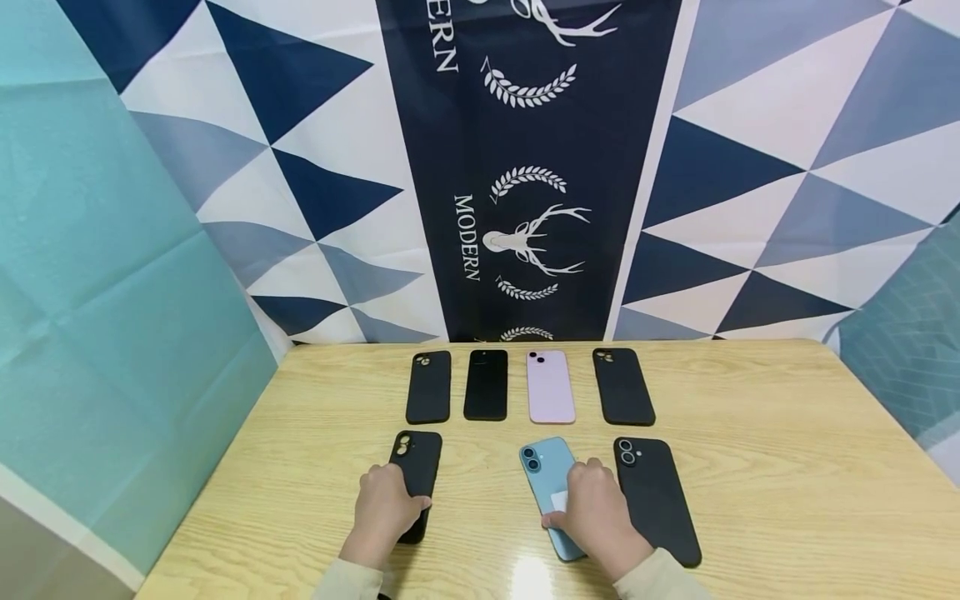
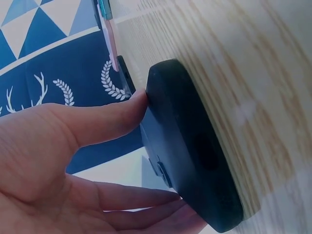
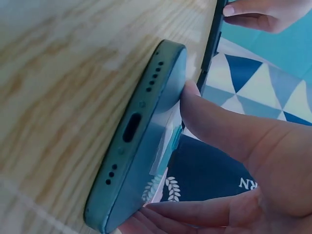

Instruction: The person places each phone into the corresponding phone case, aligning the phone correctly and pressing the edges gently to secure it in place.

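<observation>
My left hand [image 1: 382,504] grips a black phone case [image 1: 423,458] by its long sides, thumb on the right edge and fingers on the left. The cutout at the case's top left shows wood colour through it. In the left wrist view, the case [image 2: 190,146] lies close over the table. My right hand [image 1: 600,512] holds a light blue phone [image 1: 551,458] across its width, back facing up, with a white label partly under the hand. The right wrist view shows the phone's bottom edge [image 3: 131,131] with its charging port and speaker holes.
Just right of my right hand lies a black-cased phone [image 1: 660,500] with two lenses showing. Across the wooden table's [image 1: 757,417] back are a black case [image 1: 429,392], a black phone [image 1: 486,387], a pink phone [image 1: 551,392] and another black case [image 1: 625,392]. Patterned cloth [image 1: 540,167] hangs behind.
</observation>
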Demonstrator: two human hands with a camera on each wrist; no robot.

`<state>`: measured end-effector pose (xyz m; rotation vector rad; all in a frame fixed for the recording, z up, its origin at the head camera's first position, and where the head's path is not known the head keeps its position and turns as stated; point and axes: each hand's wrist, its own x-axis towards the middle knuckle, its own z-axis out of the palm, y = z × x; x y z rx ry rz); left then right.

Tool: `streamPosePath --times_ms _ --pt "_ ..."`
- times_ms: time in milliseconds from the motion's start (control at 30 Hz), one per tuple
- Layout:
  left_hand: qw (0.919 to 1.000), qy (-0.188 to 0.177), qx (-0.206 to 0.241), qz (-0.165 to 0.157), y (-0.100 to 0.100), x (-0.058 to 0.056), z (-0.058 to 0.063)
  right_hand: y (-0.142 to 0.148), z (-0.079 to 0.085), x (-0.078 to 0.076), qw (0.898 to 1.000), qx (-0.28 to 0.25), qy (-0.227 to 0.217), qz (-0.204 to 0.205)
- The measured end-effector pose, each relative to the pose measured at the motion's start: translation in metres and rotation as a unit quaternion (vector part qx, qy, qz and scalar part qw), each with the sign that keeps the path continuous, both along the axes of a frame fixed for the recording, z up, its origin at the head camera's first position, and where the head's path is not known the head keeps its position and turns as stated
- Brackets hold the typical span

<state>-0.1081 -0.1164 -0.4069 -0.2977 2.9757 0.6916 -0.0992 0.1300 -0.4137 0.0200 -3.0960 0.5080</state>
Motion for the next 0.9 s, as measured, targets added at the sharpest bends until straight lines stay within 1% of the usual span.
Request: streamPosePath --times_ms 133,300,400,600,700,833,900 --pt "0.9999 -0.014 -0.003 0.003 0.001 -0.001 0.001 0.0 0.002 -0.001 1.0 -0.007 -0.021 -0.002" --pt "0.9997 -0.024 -0.006 0.006 0.003 -0.002 0.001 0.001 0.004 -0.002 0.999 0.002 -0.042 -0.002" --pt "0.9998 -0.018 -0.007 0.01 0.004 -0.003 0.001 0.001 0.004 -0.004 0.999 0.003 -0.046 0.002" --pt "0.9995 0.01 -0.025 0.015 0.005 -0.003 0.002 0.001 0.006 -0.006 0.998 -0.005 -0.062 -0.002" --pt "0.999 0.022 -0.033 0.018 0.005 -0.004 0.003 0.001 0.006 -0.008 0.997 -0.005 -0.076 -0.005" --pt "0.9984 0.026 -0.043 0.024 0.003 -0.005 0.003 0.001 0.007 -0.01 0.995 -0.022 -0.092 -0.012" --pt "0.9985 0.025 -0.043 0.024 0.001 -0.005 0.004 0.001 0.006 -0.011 0.995 -0.035 -0.091 -0.015"
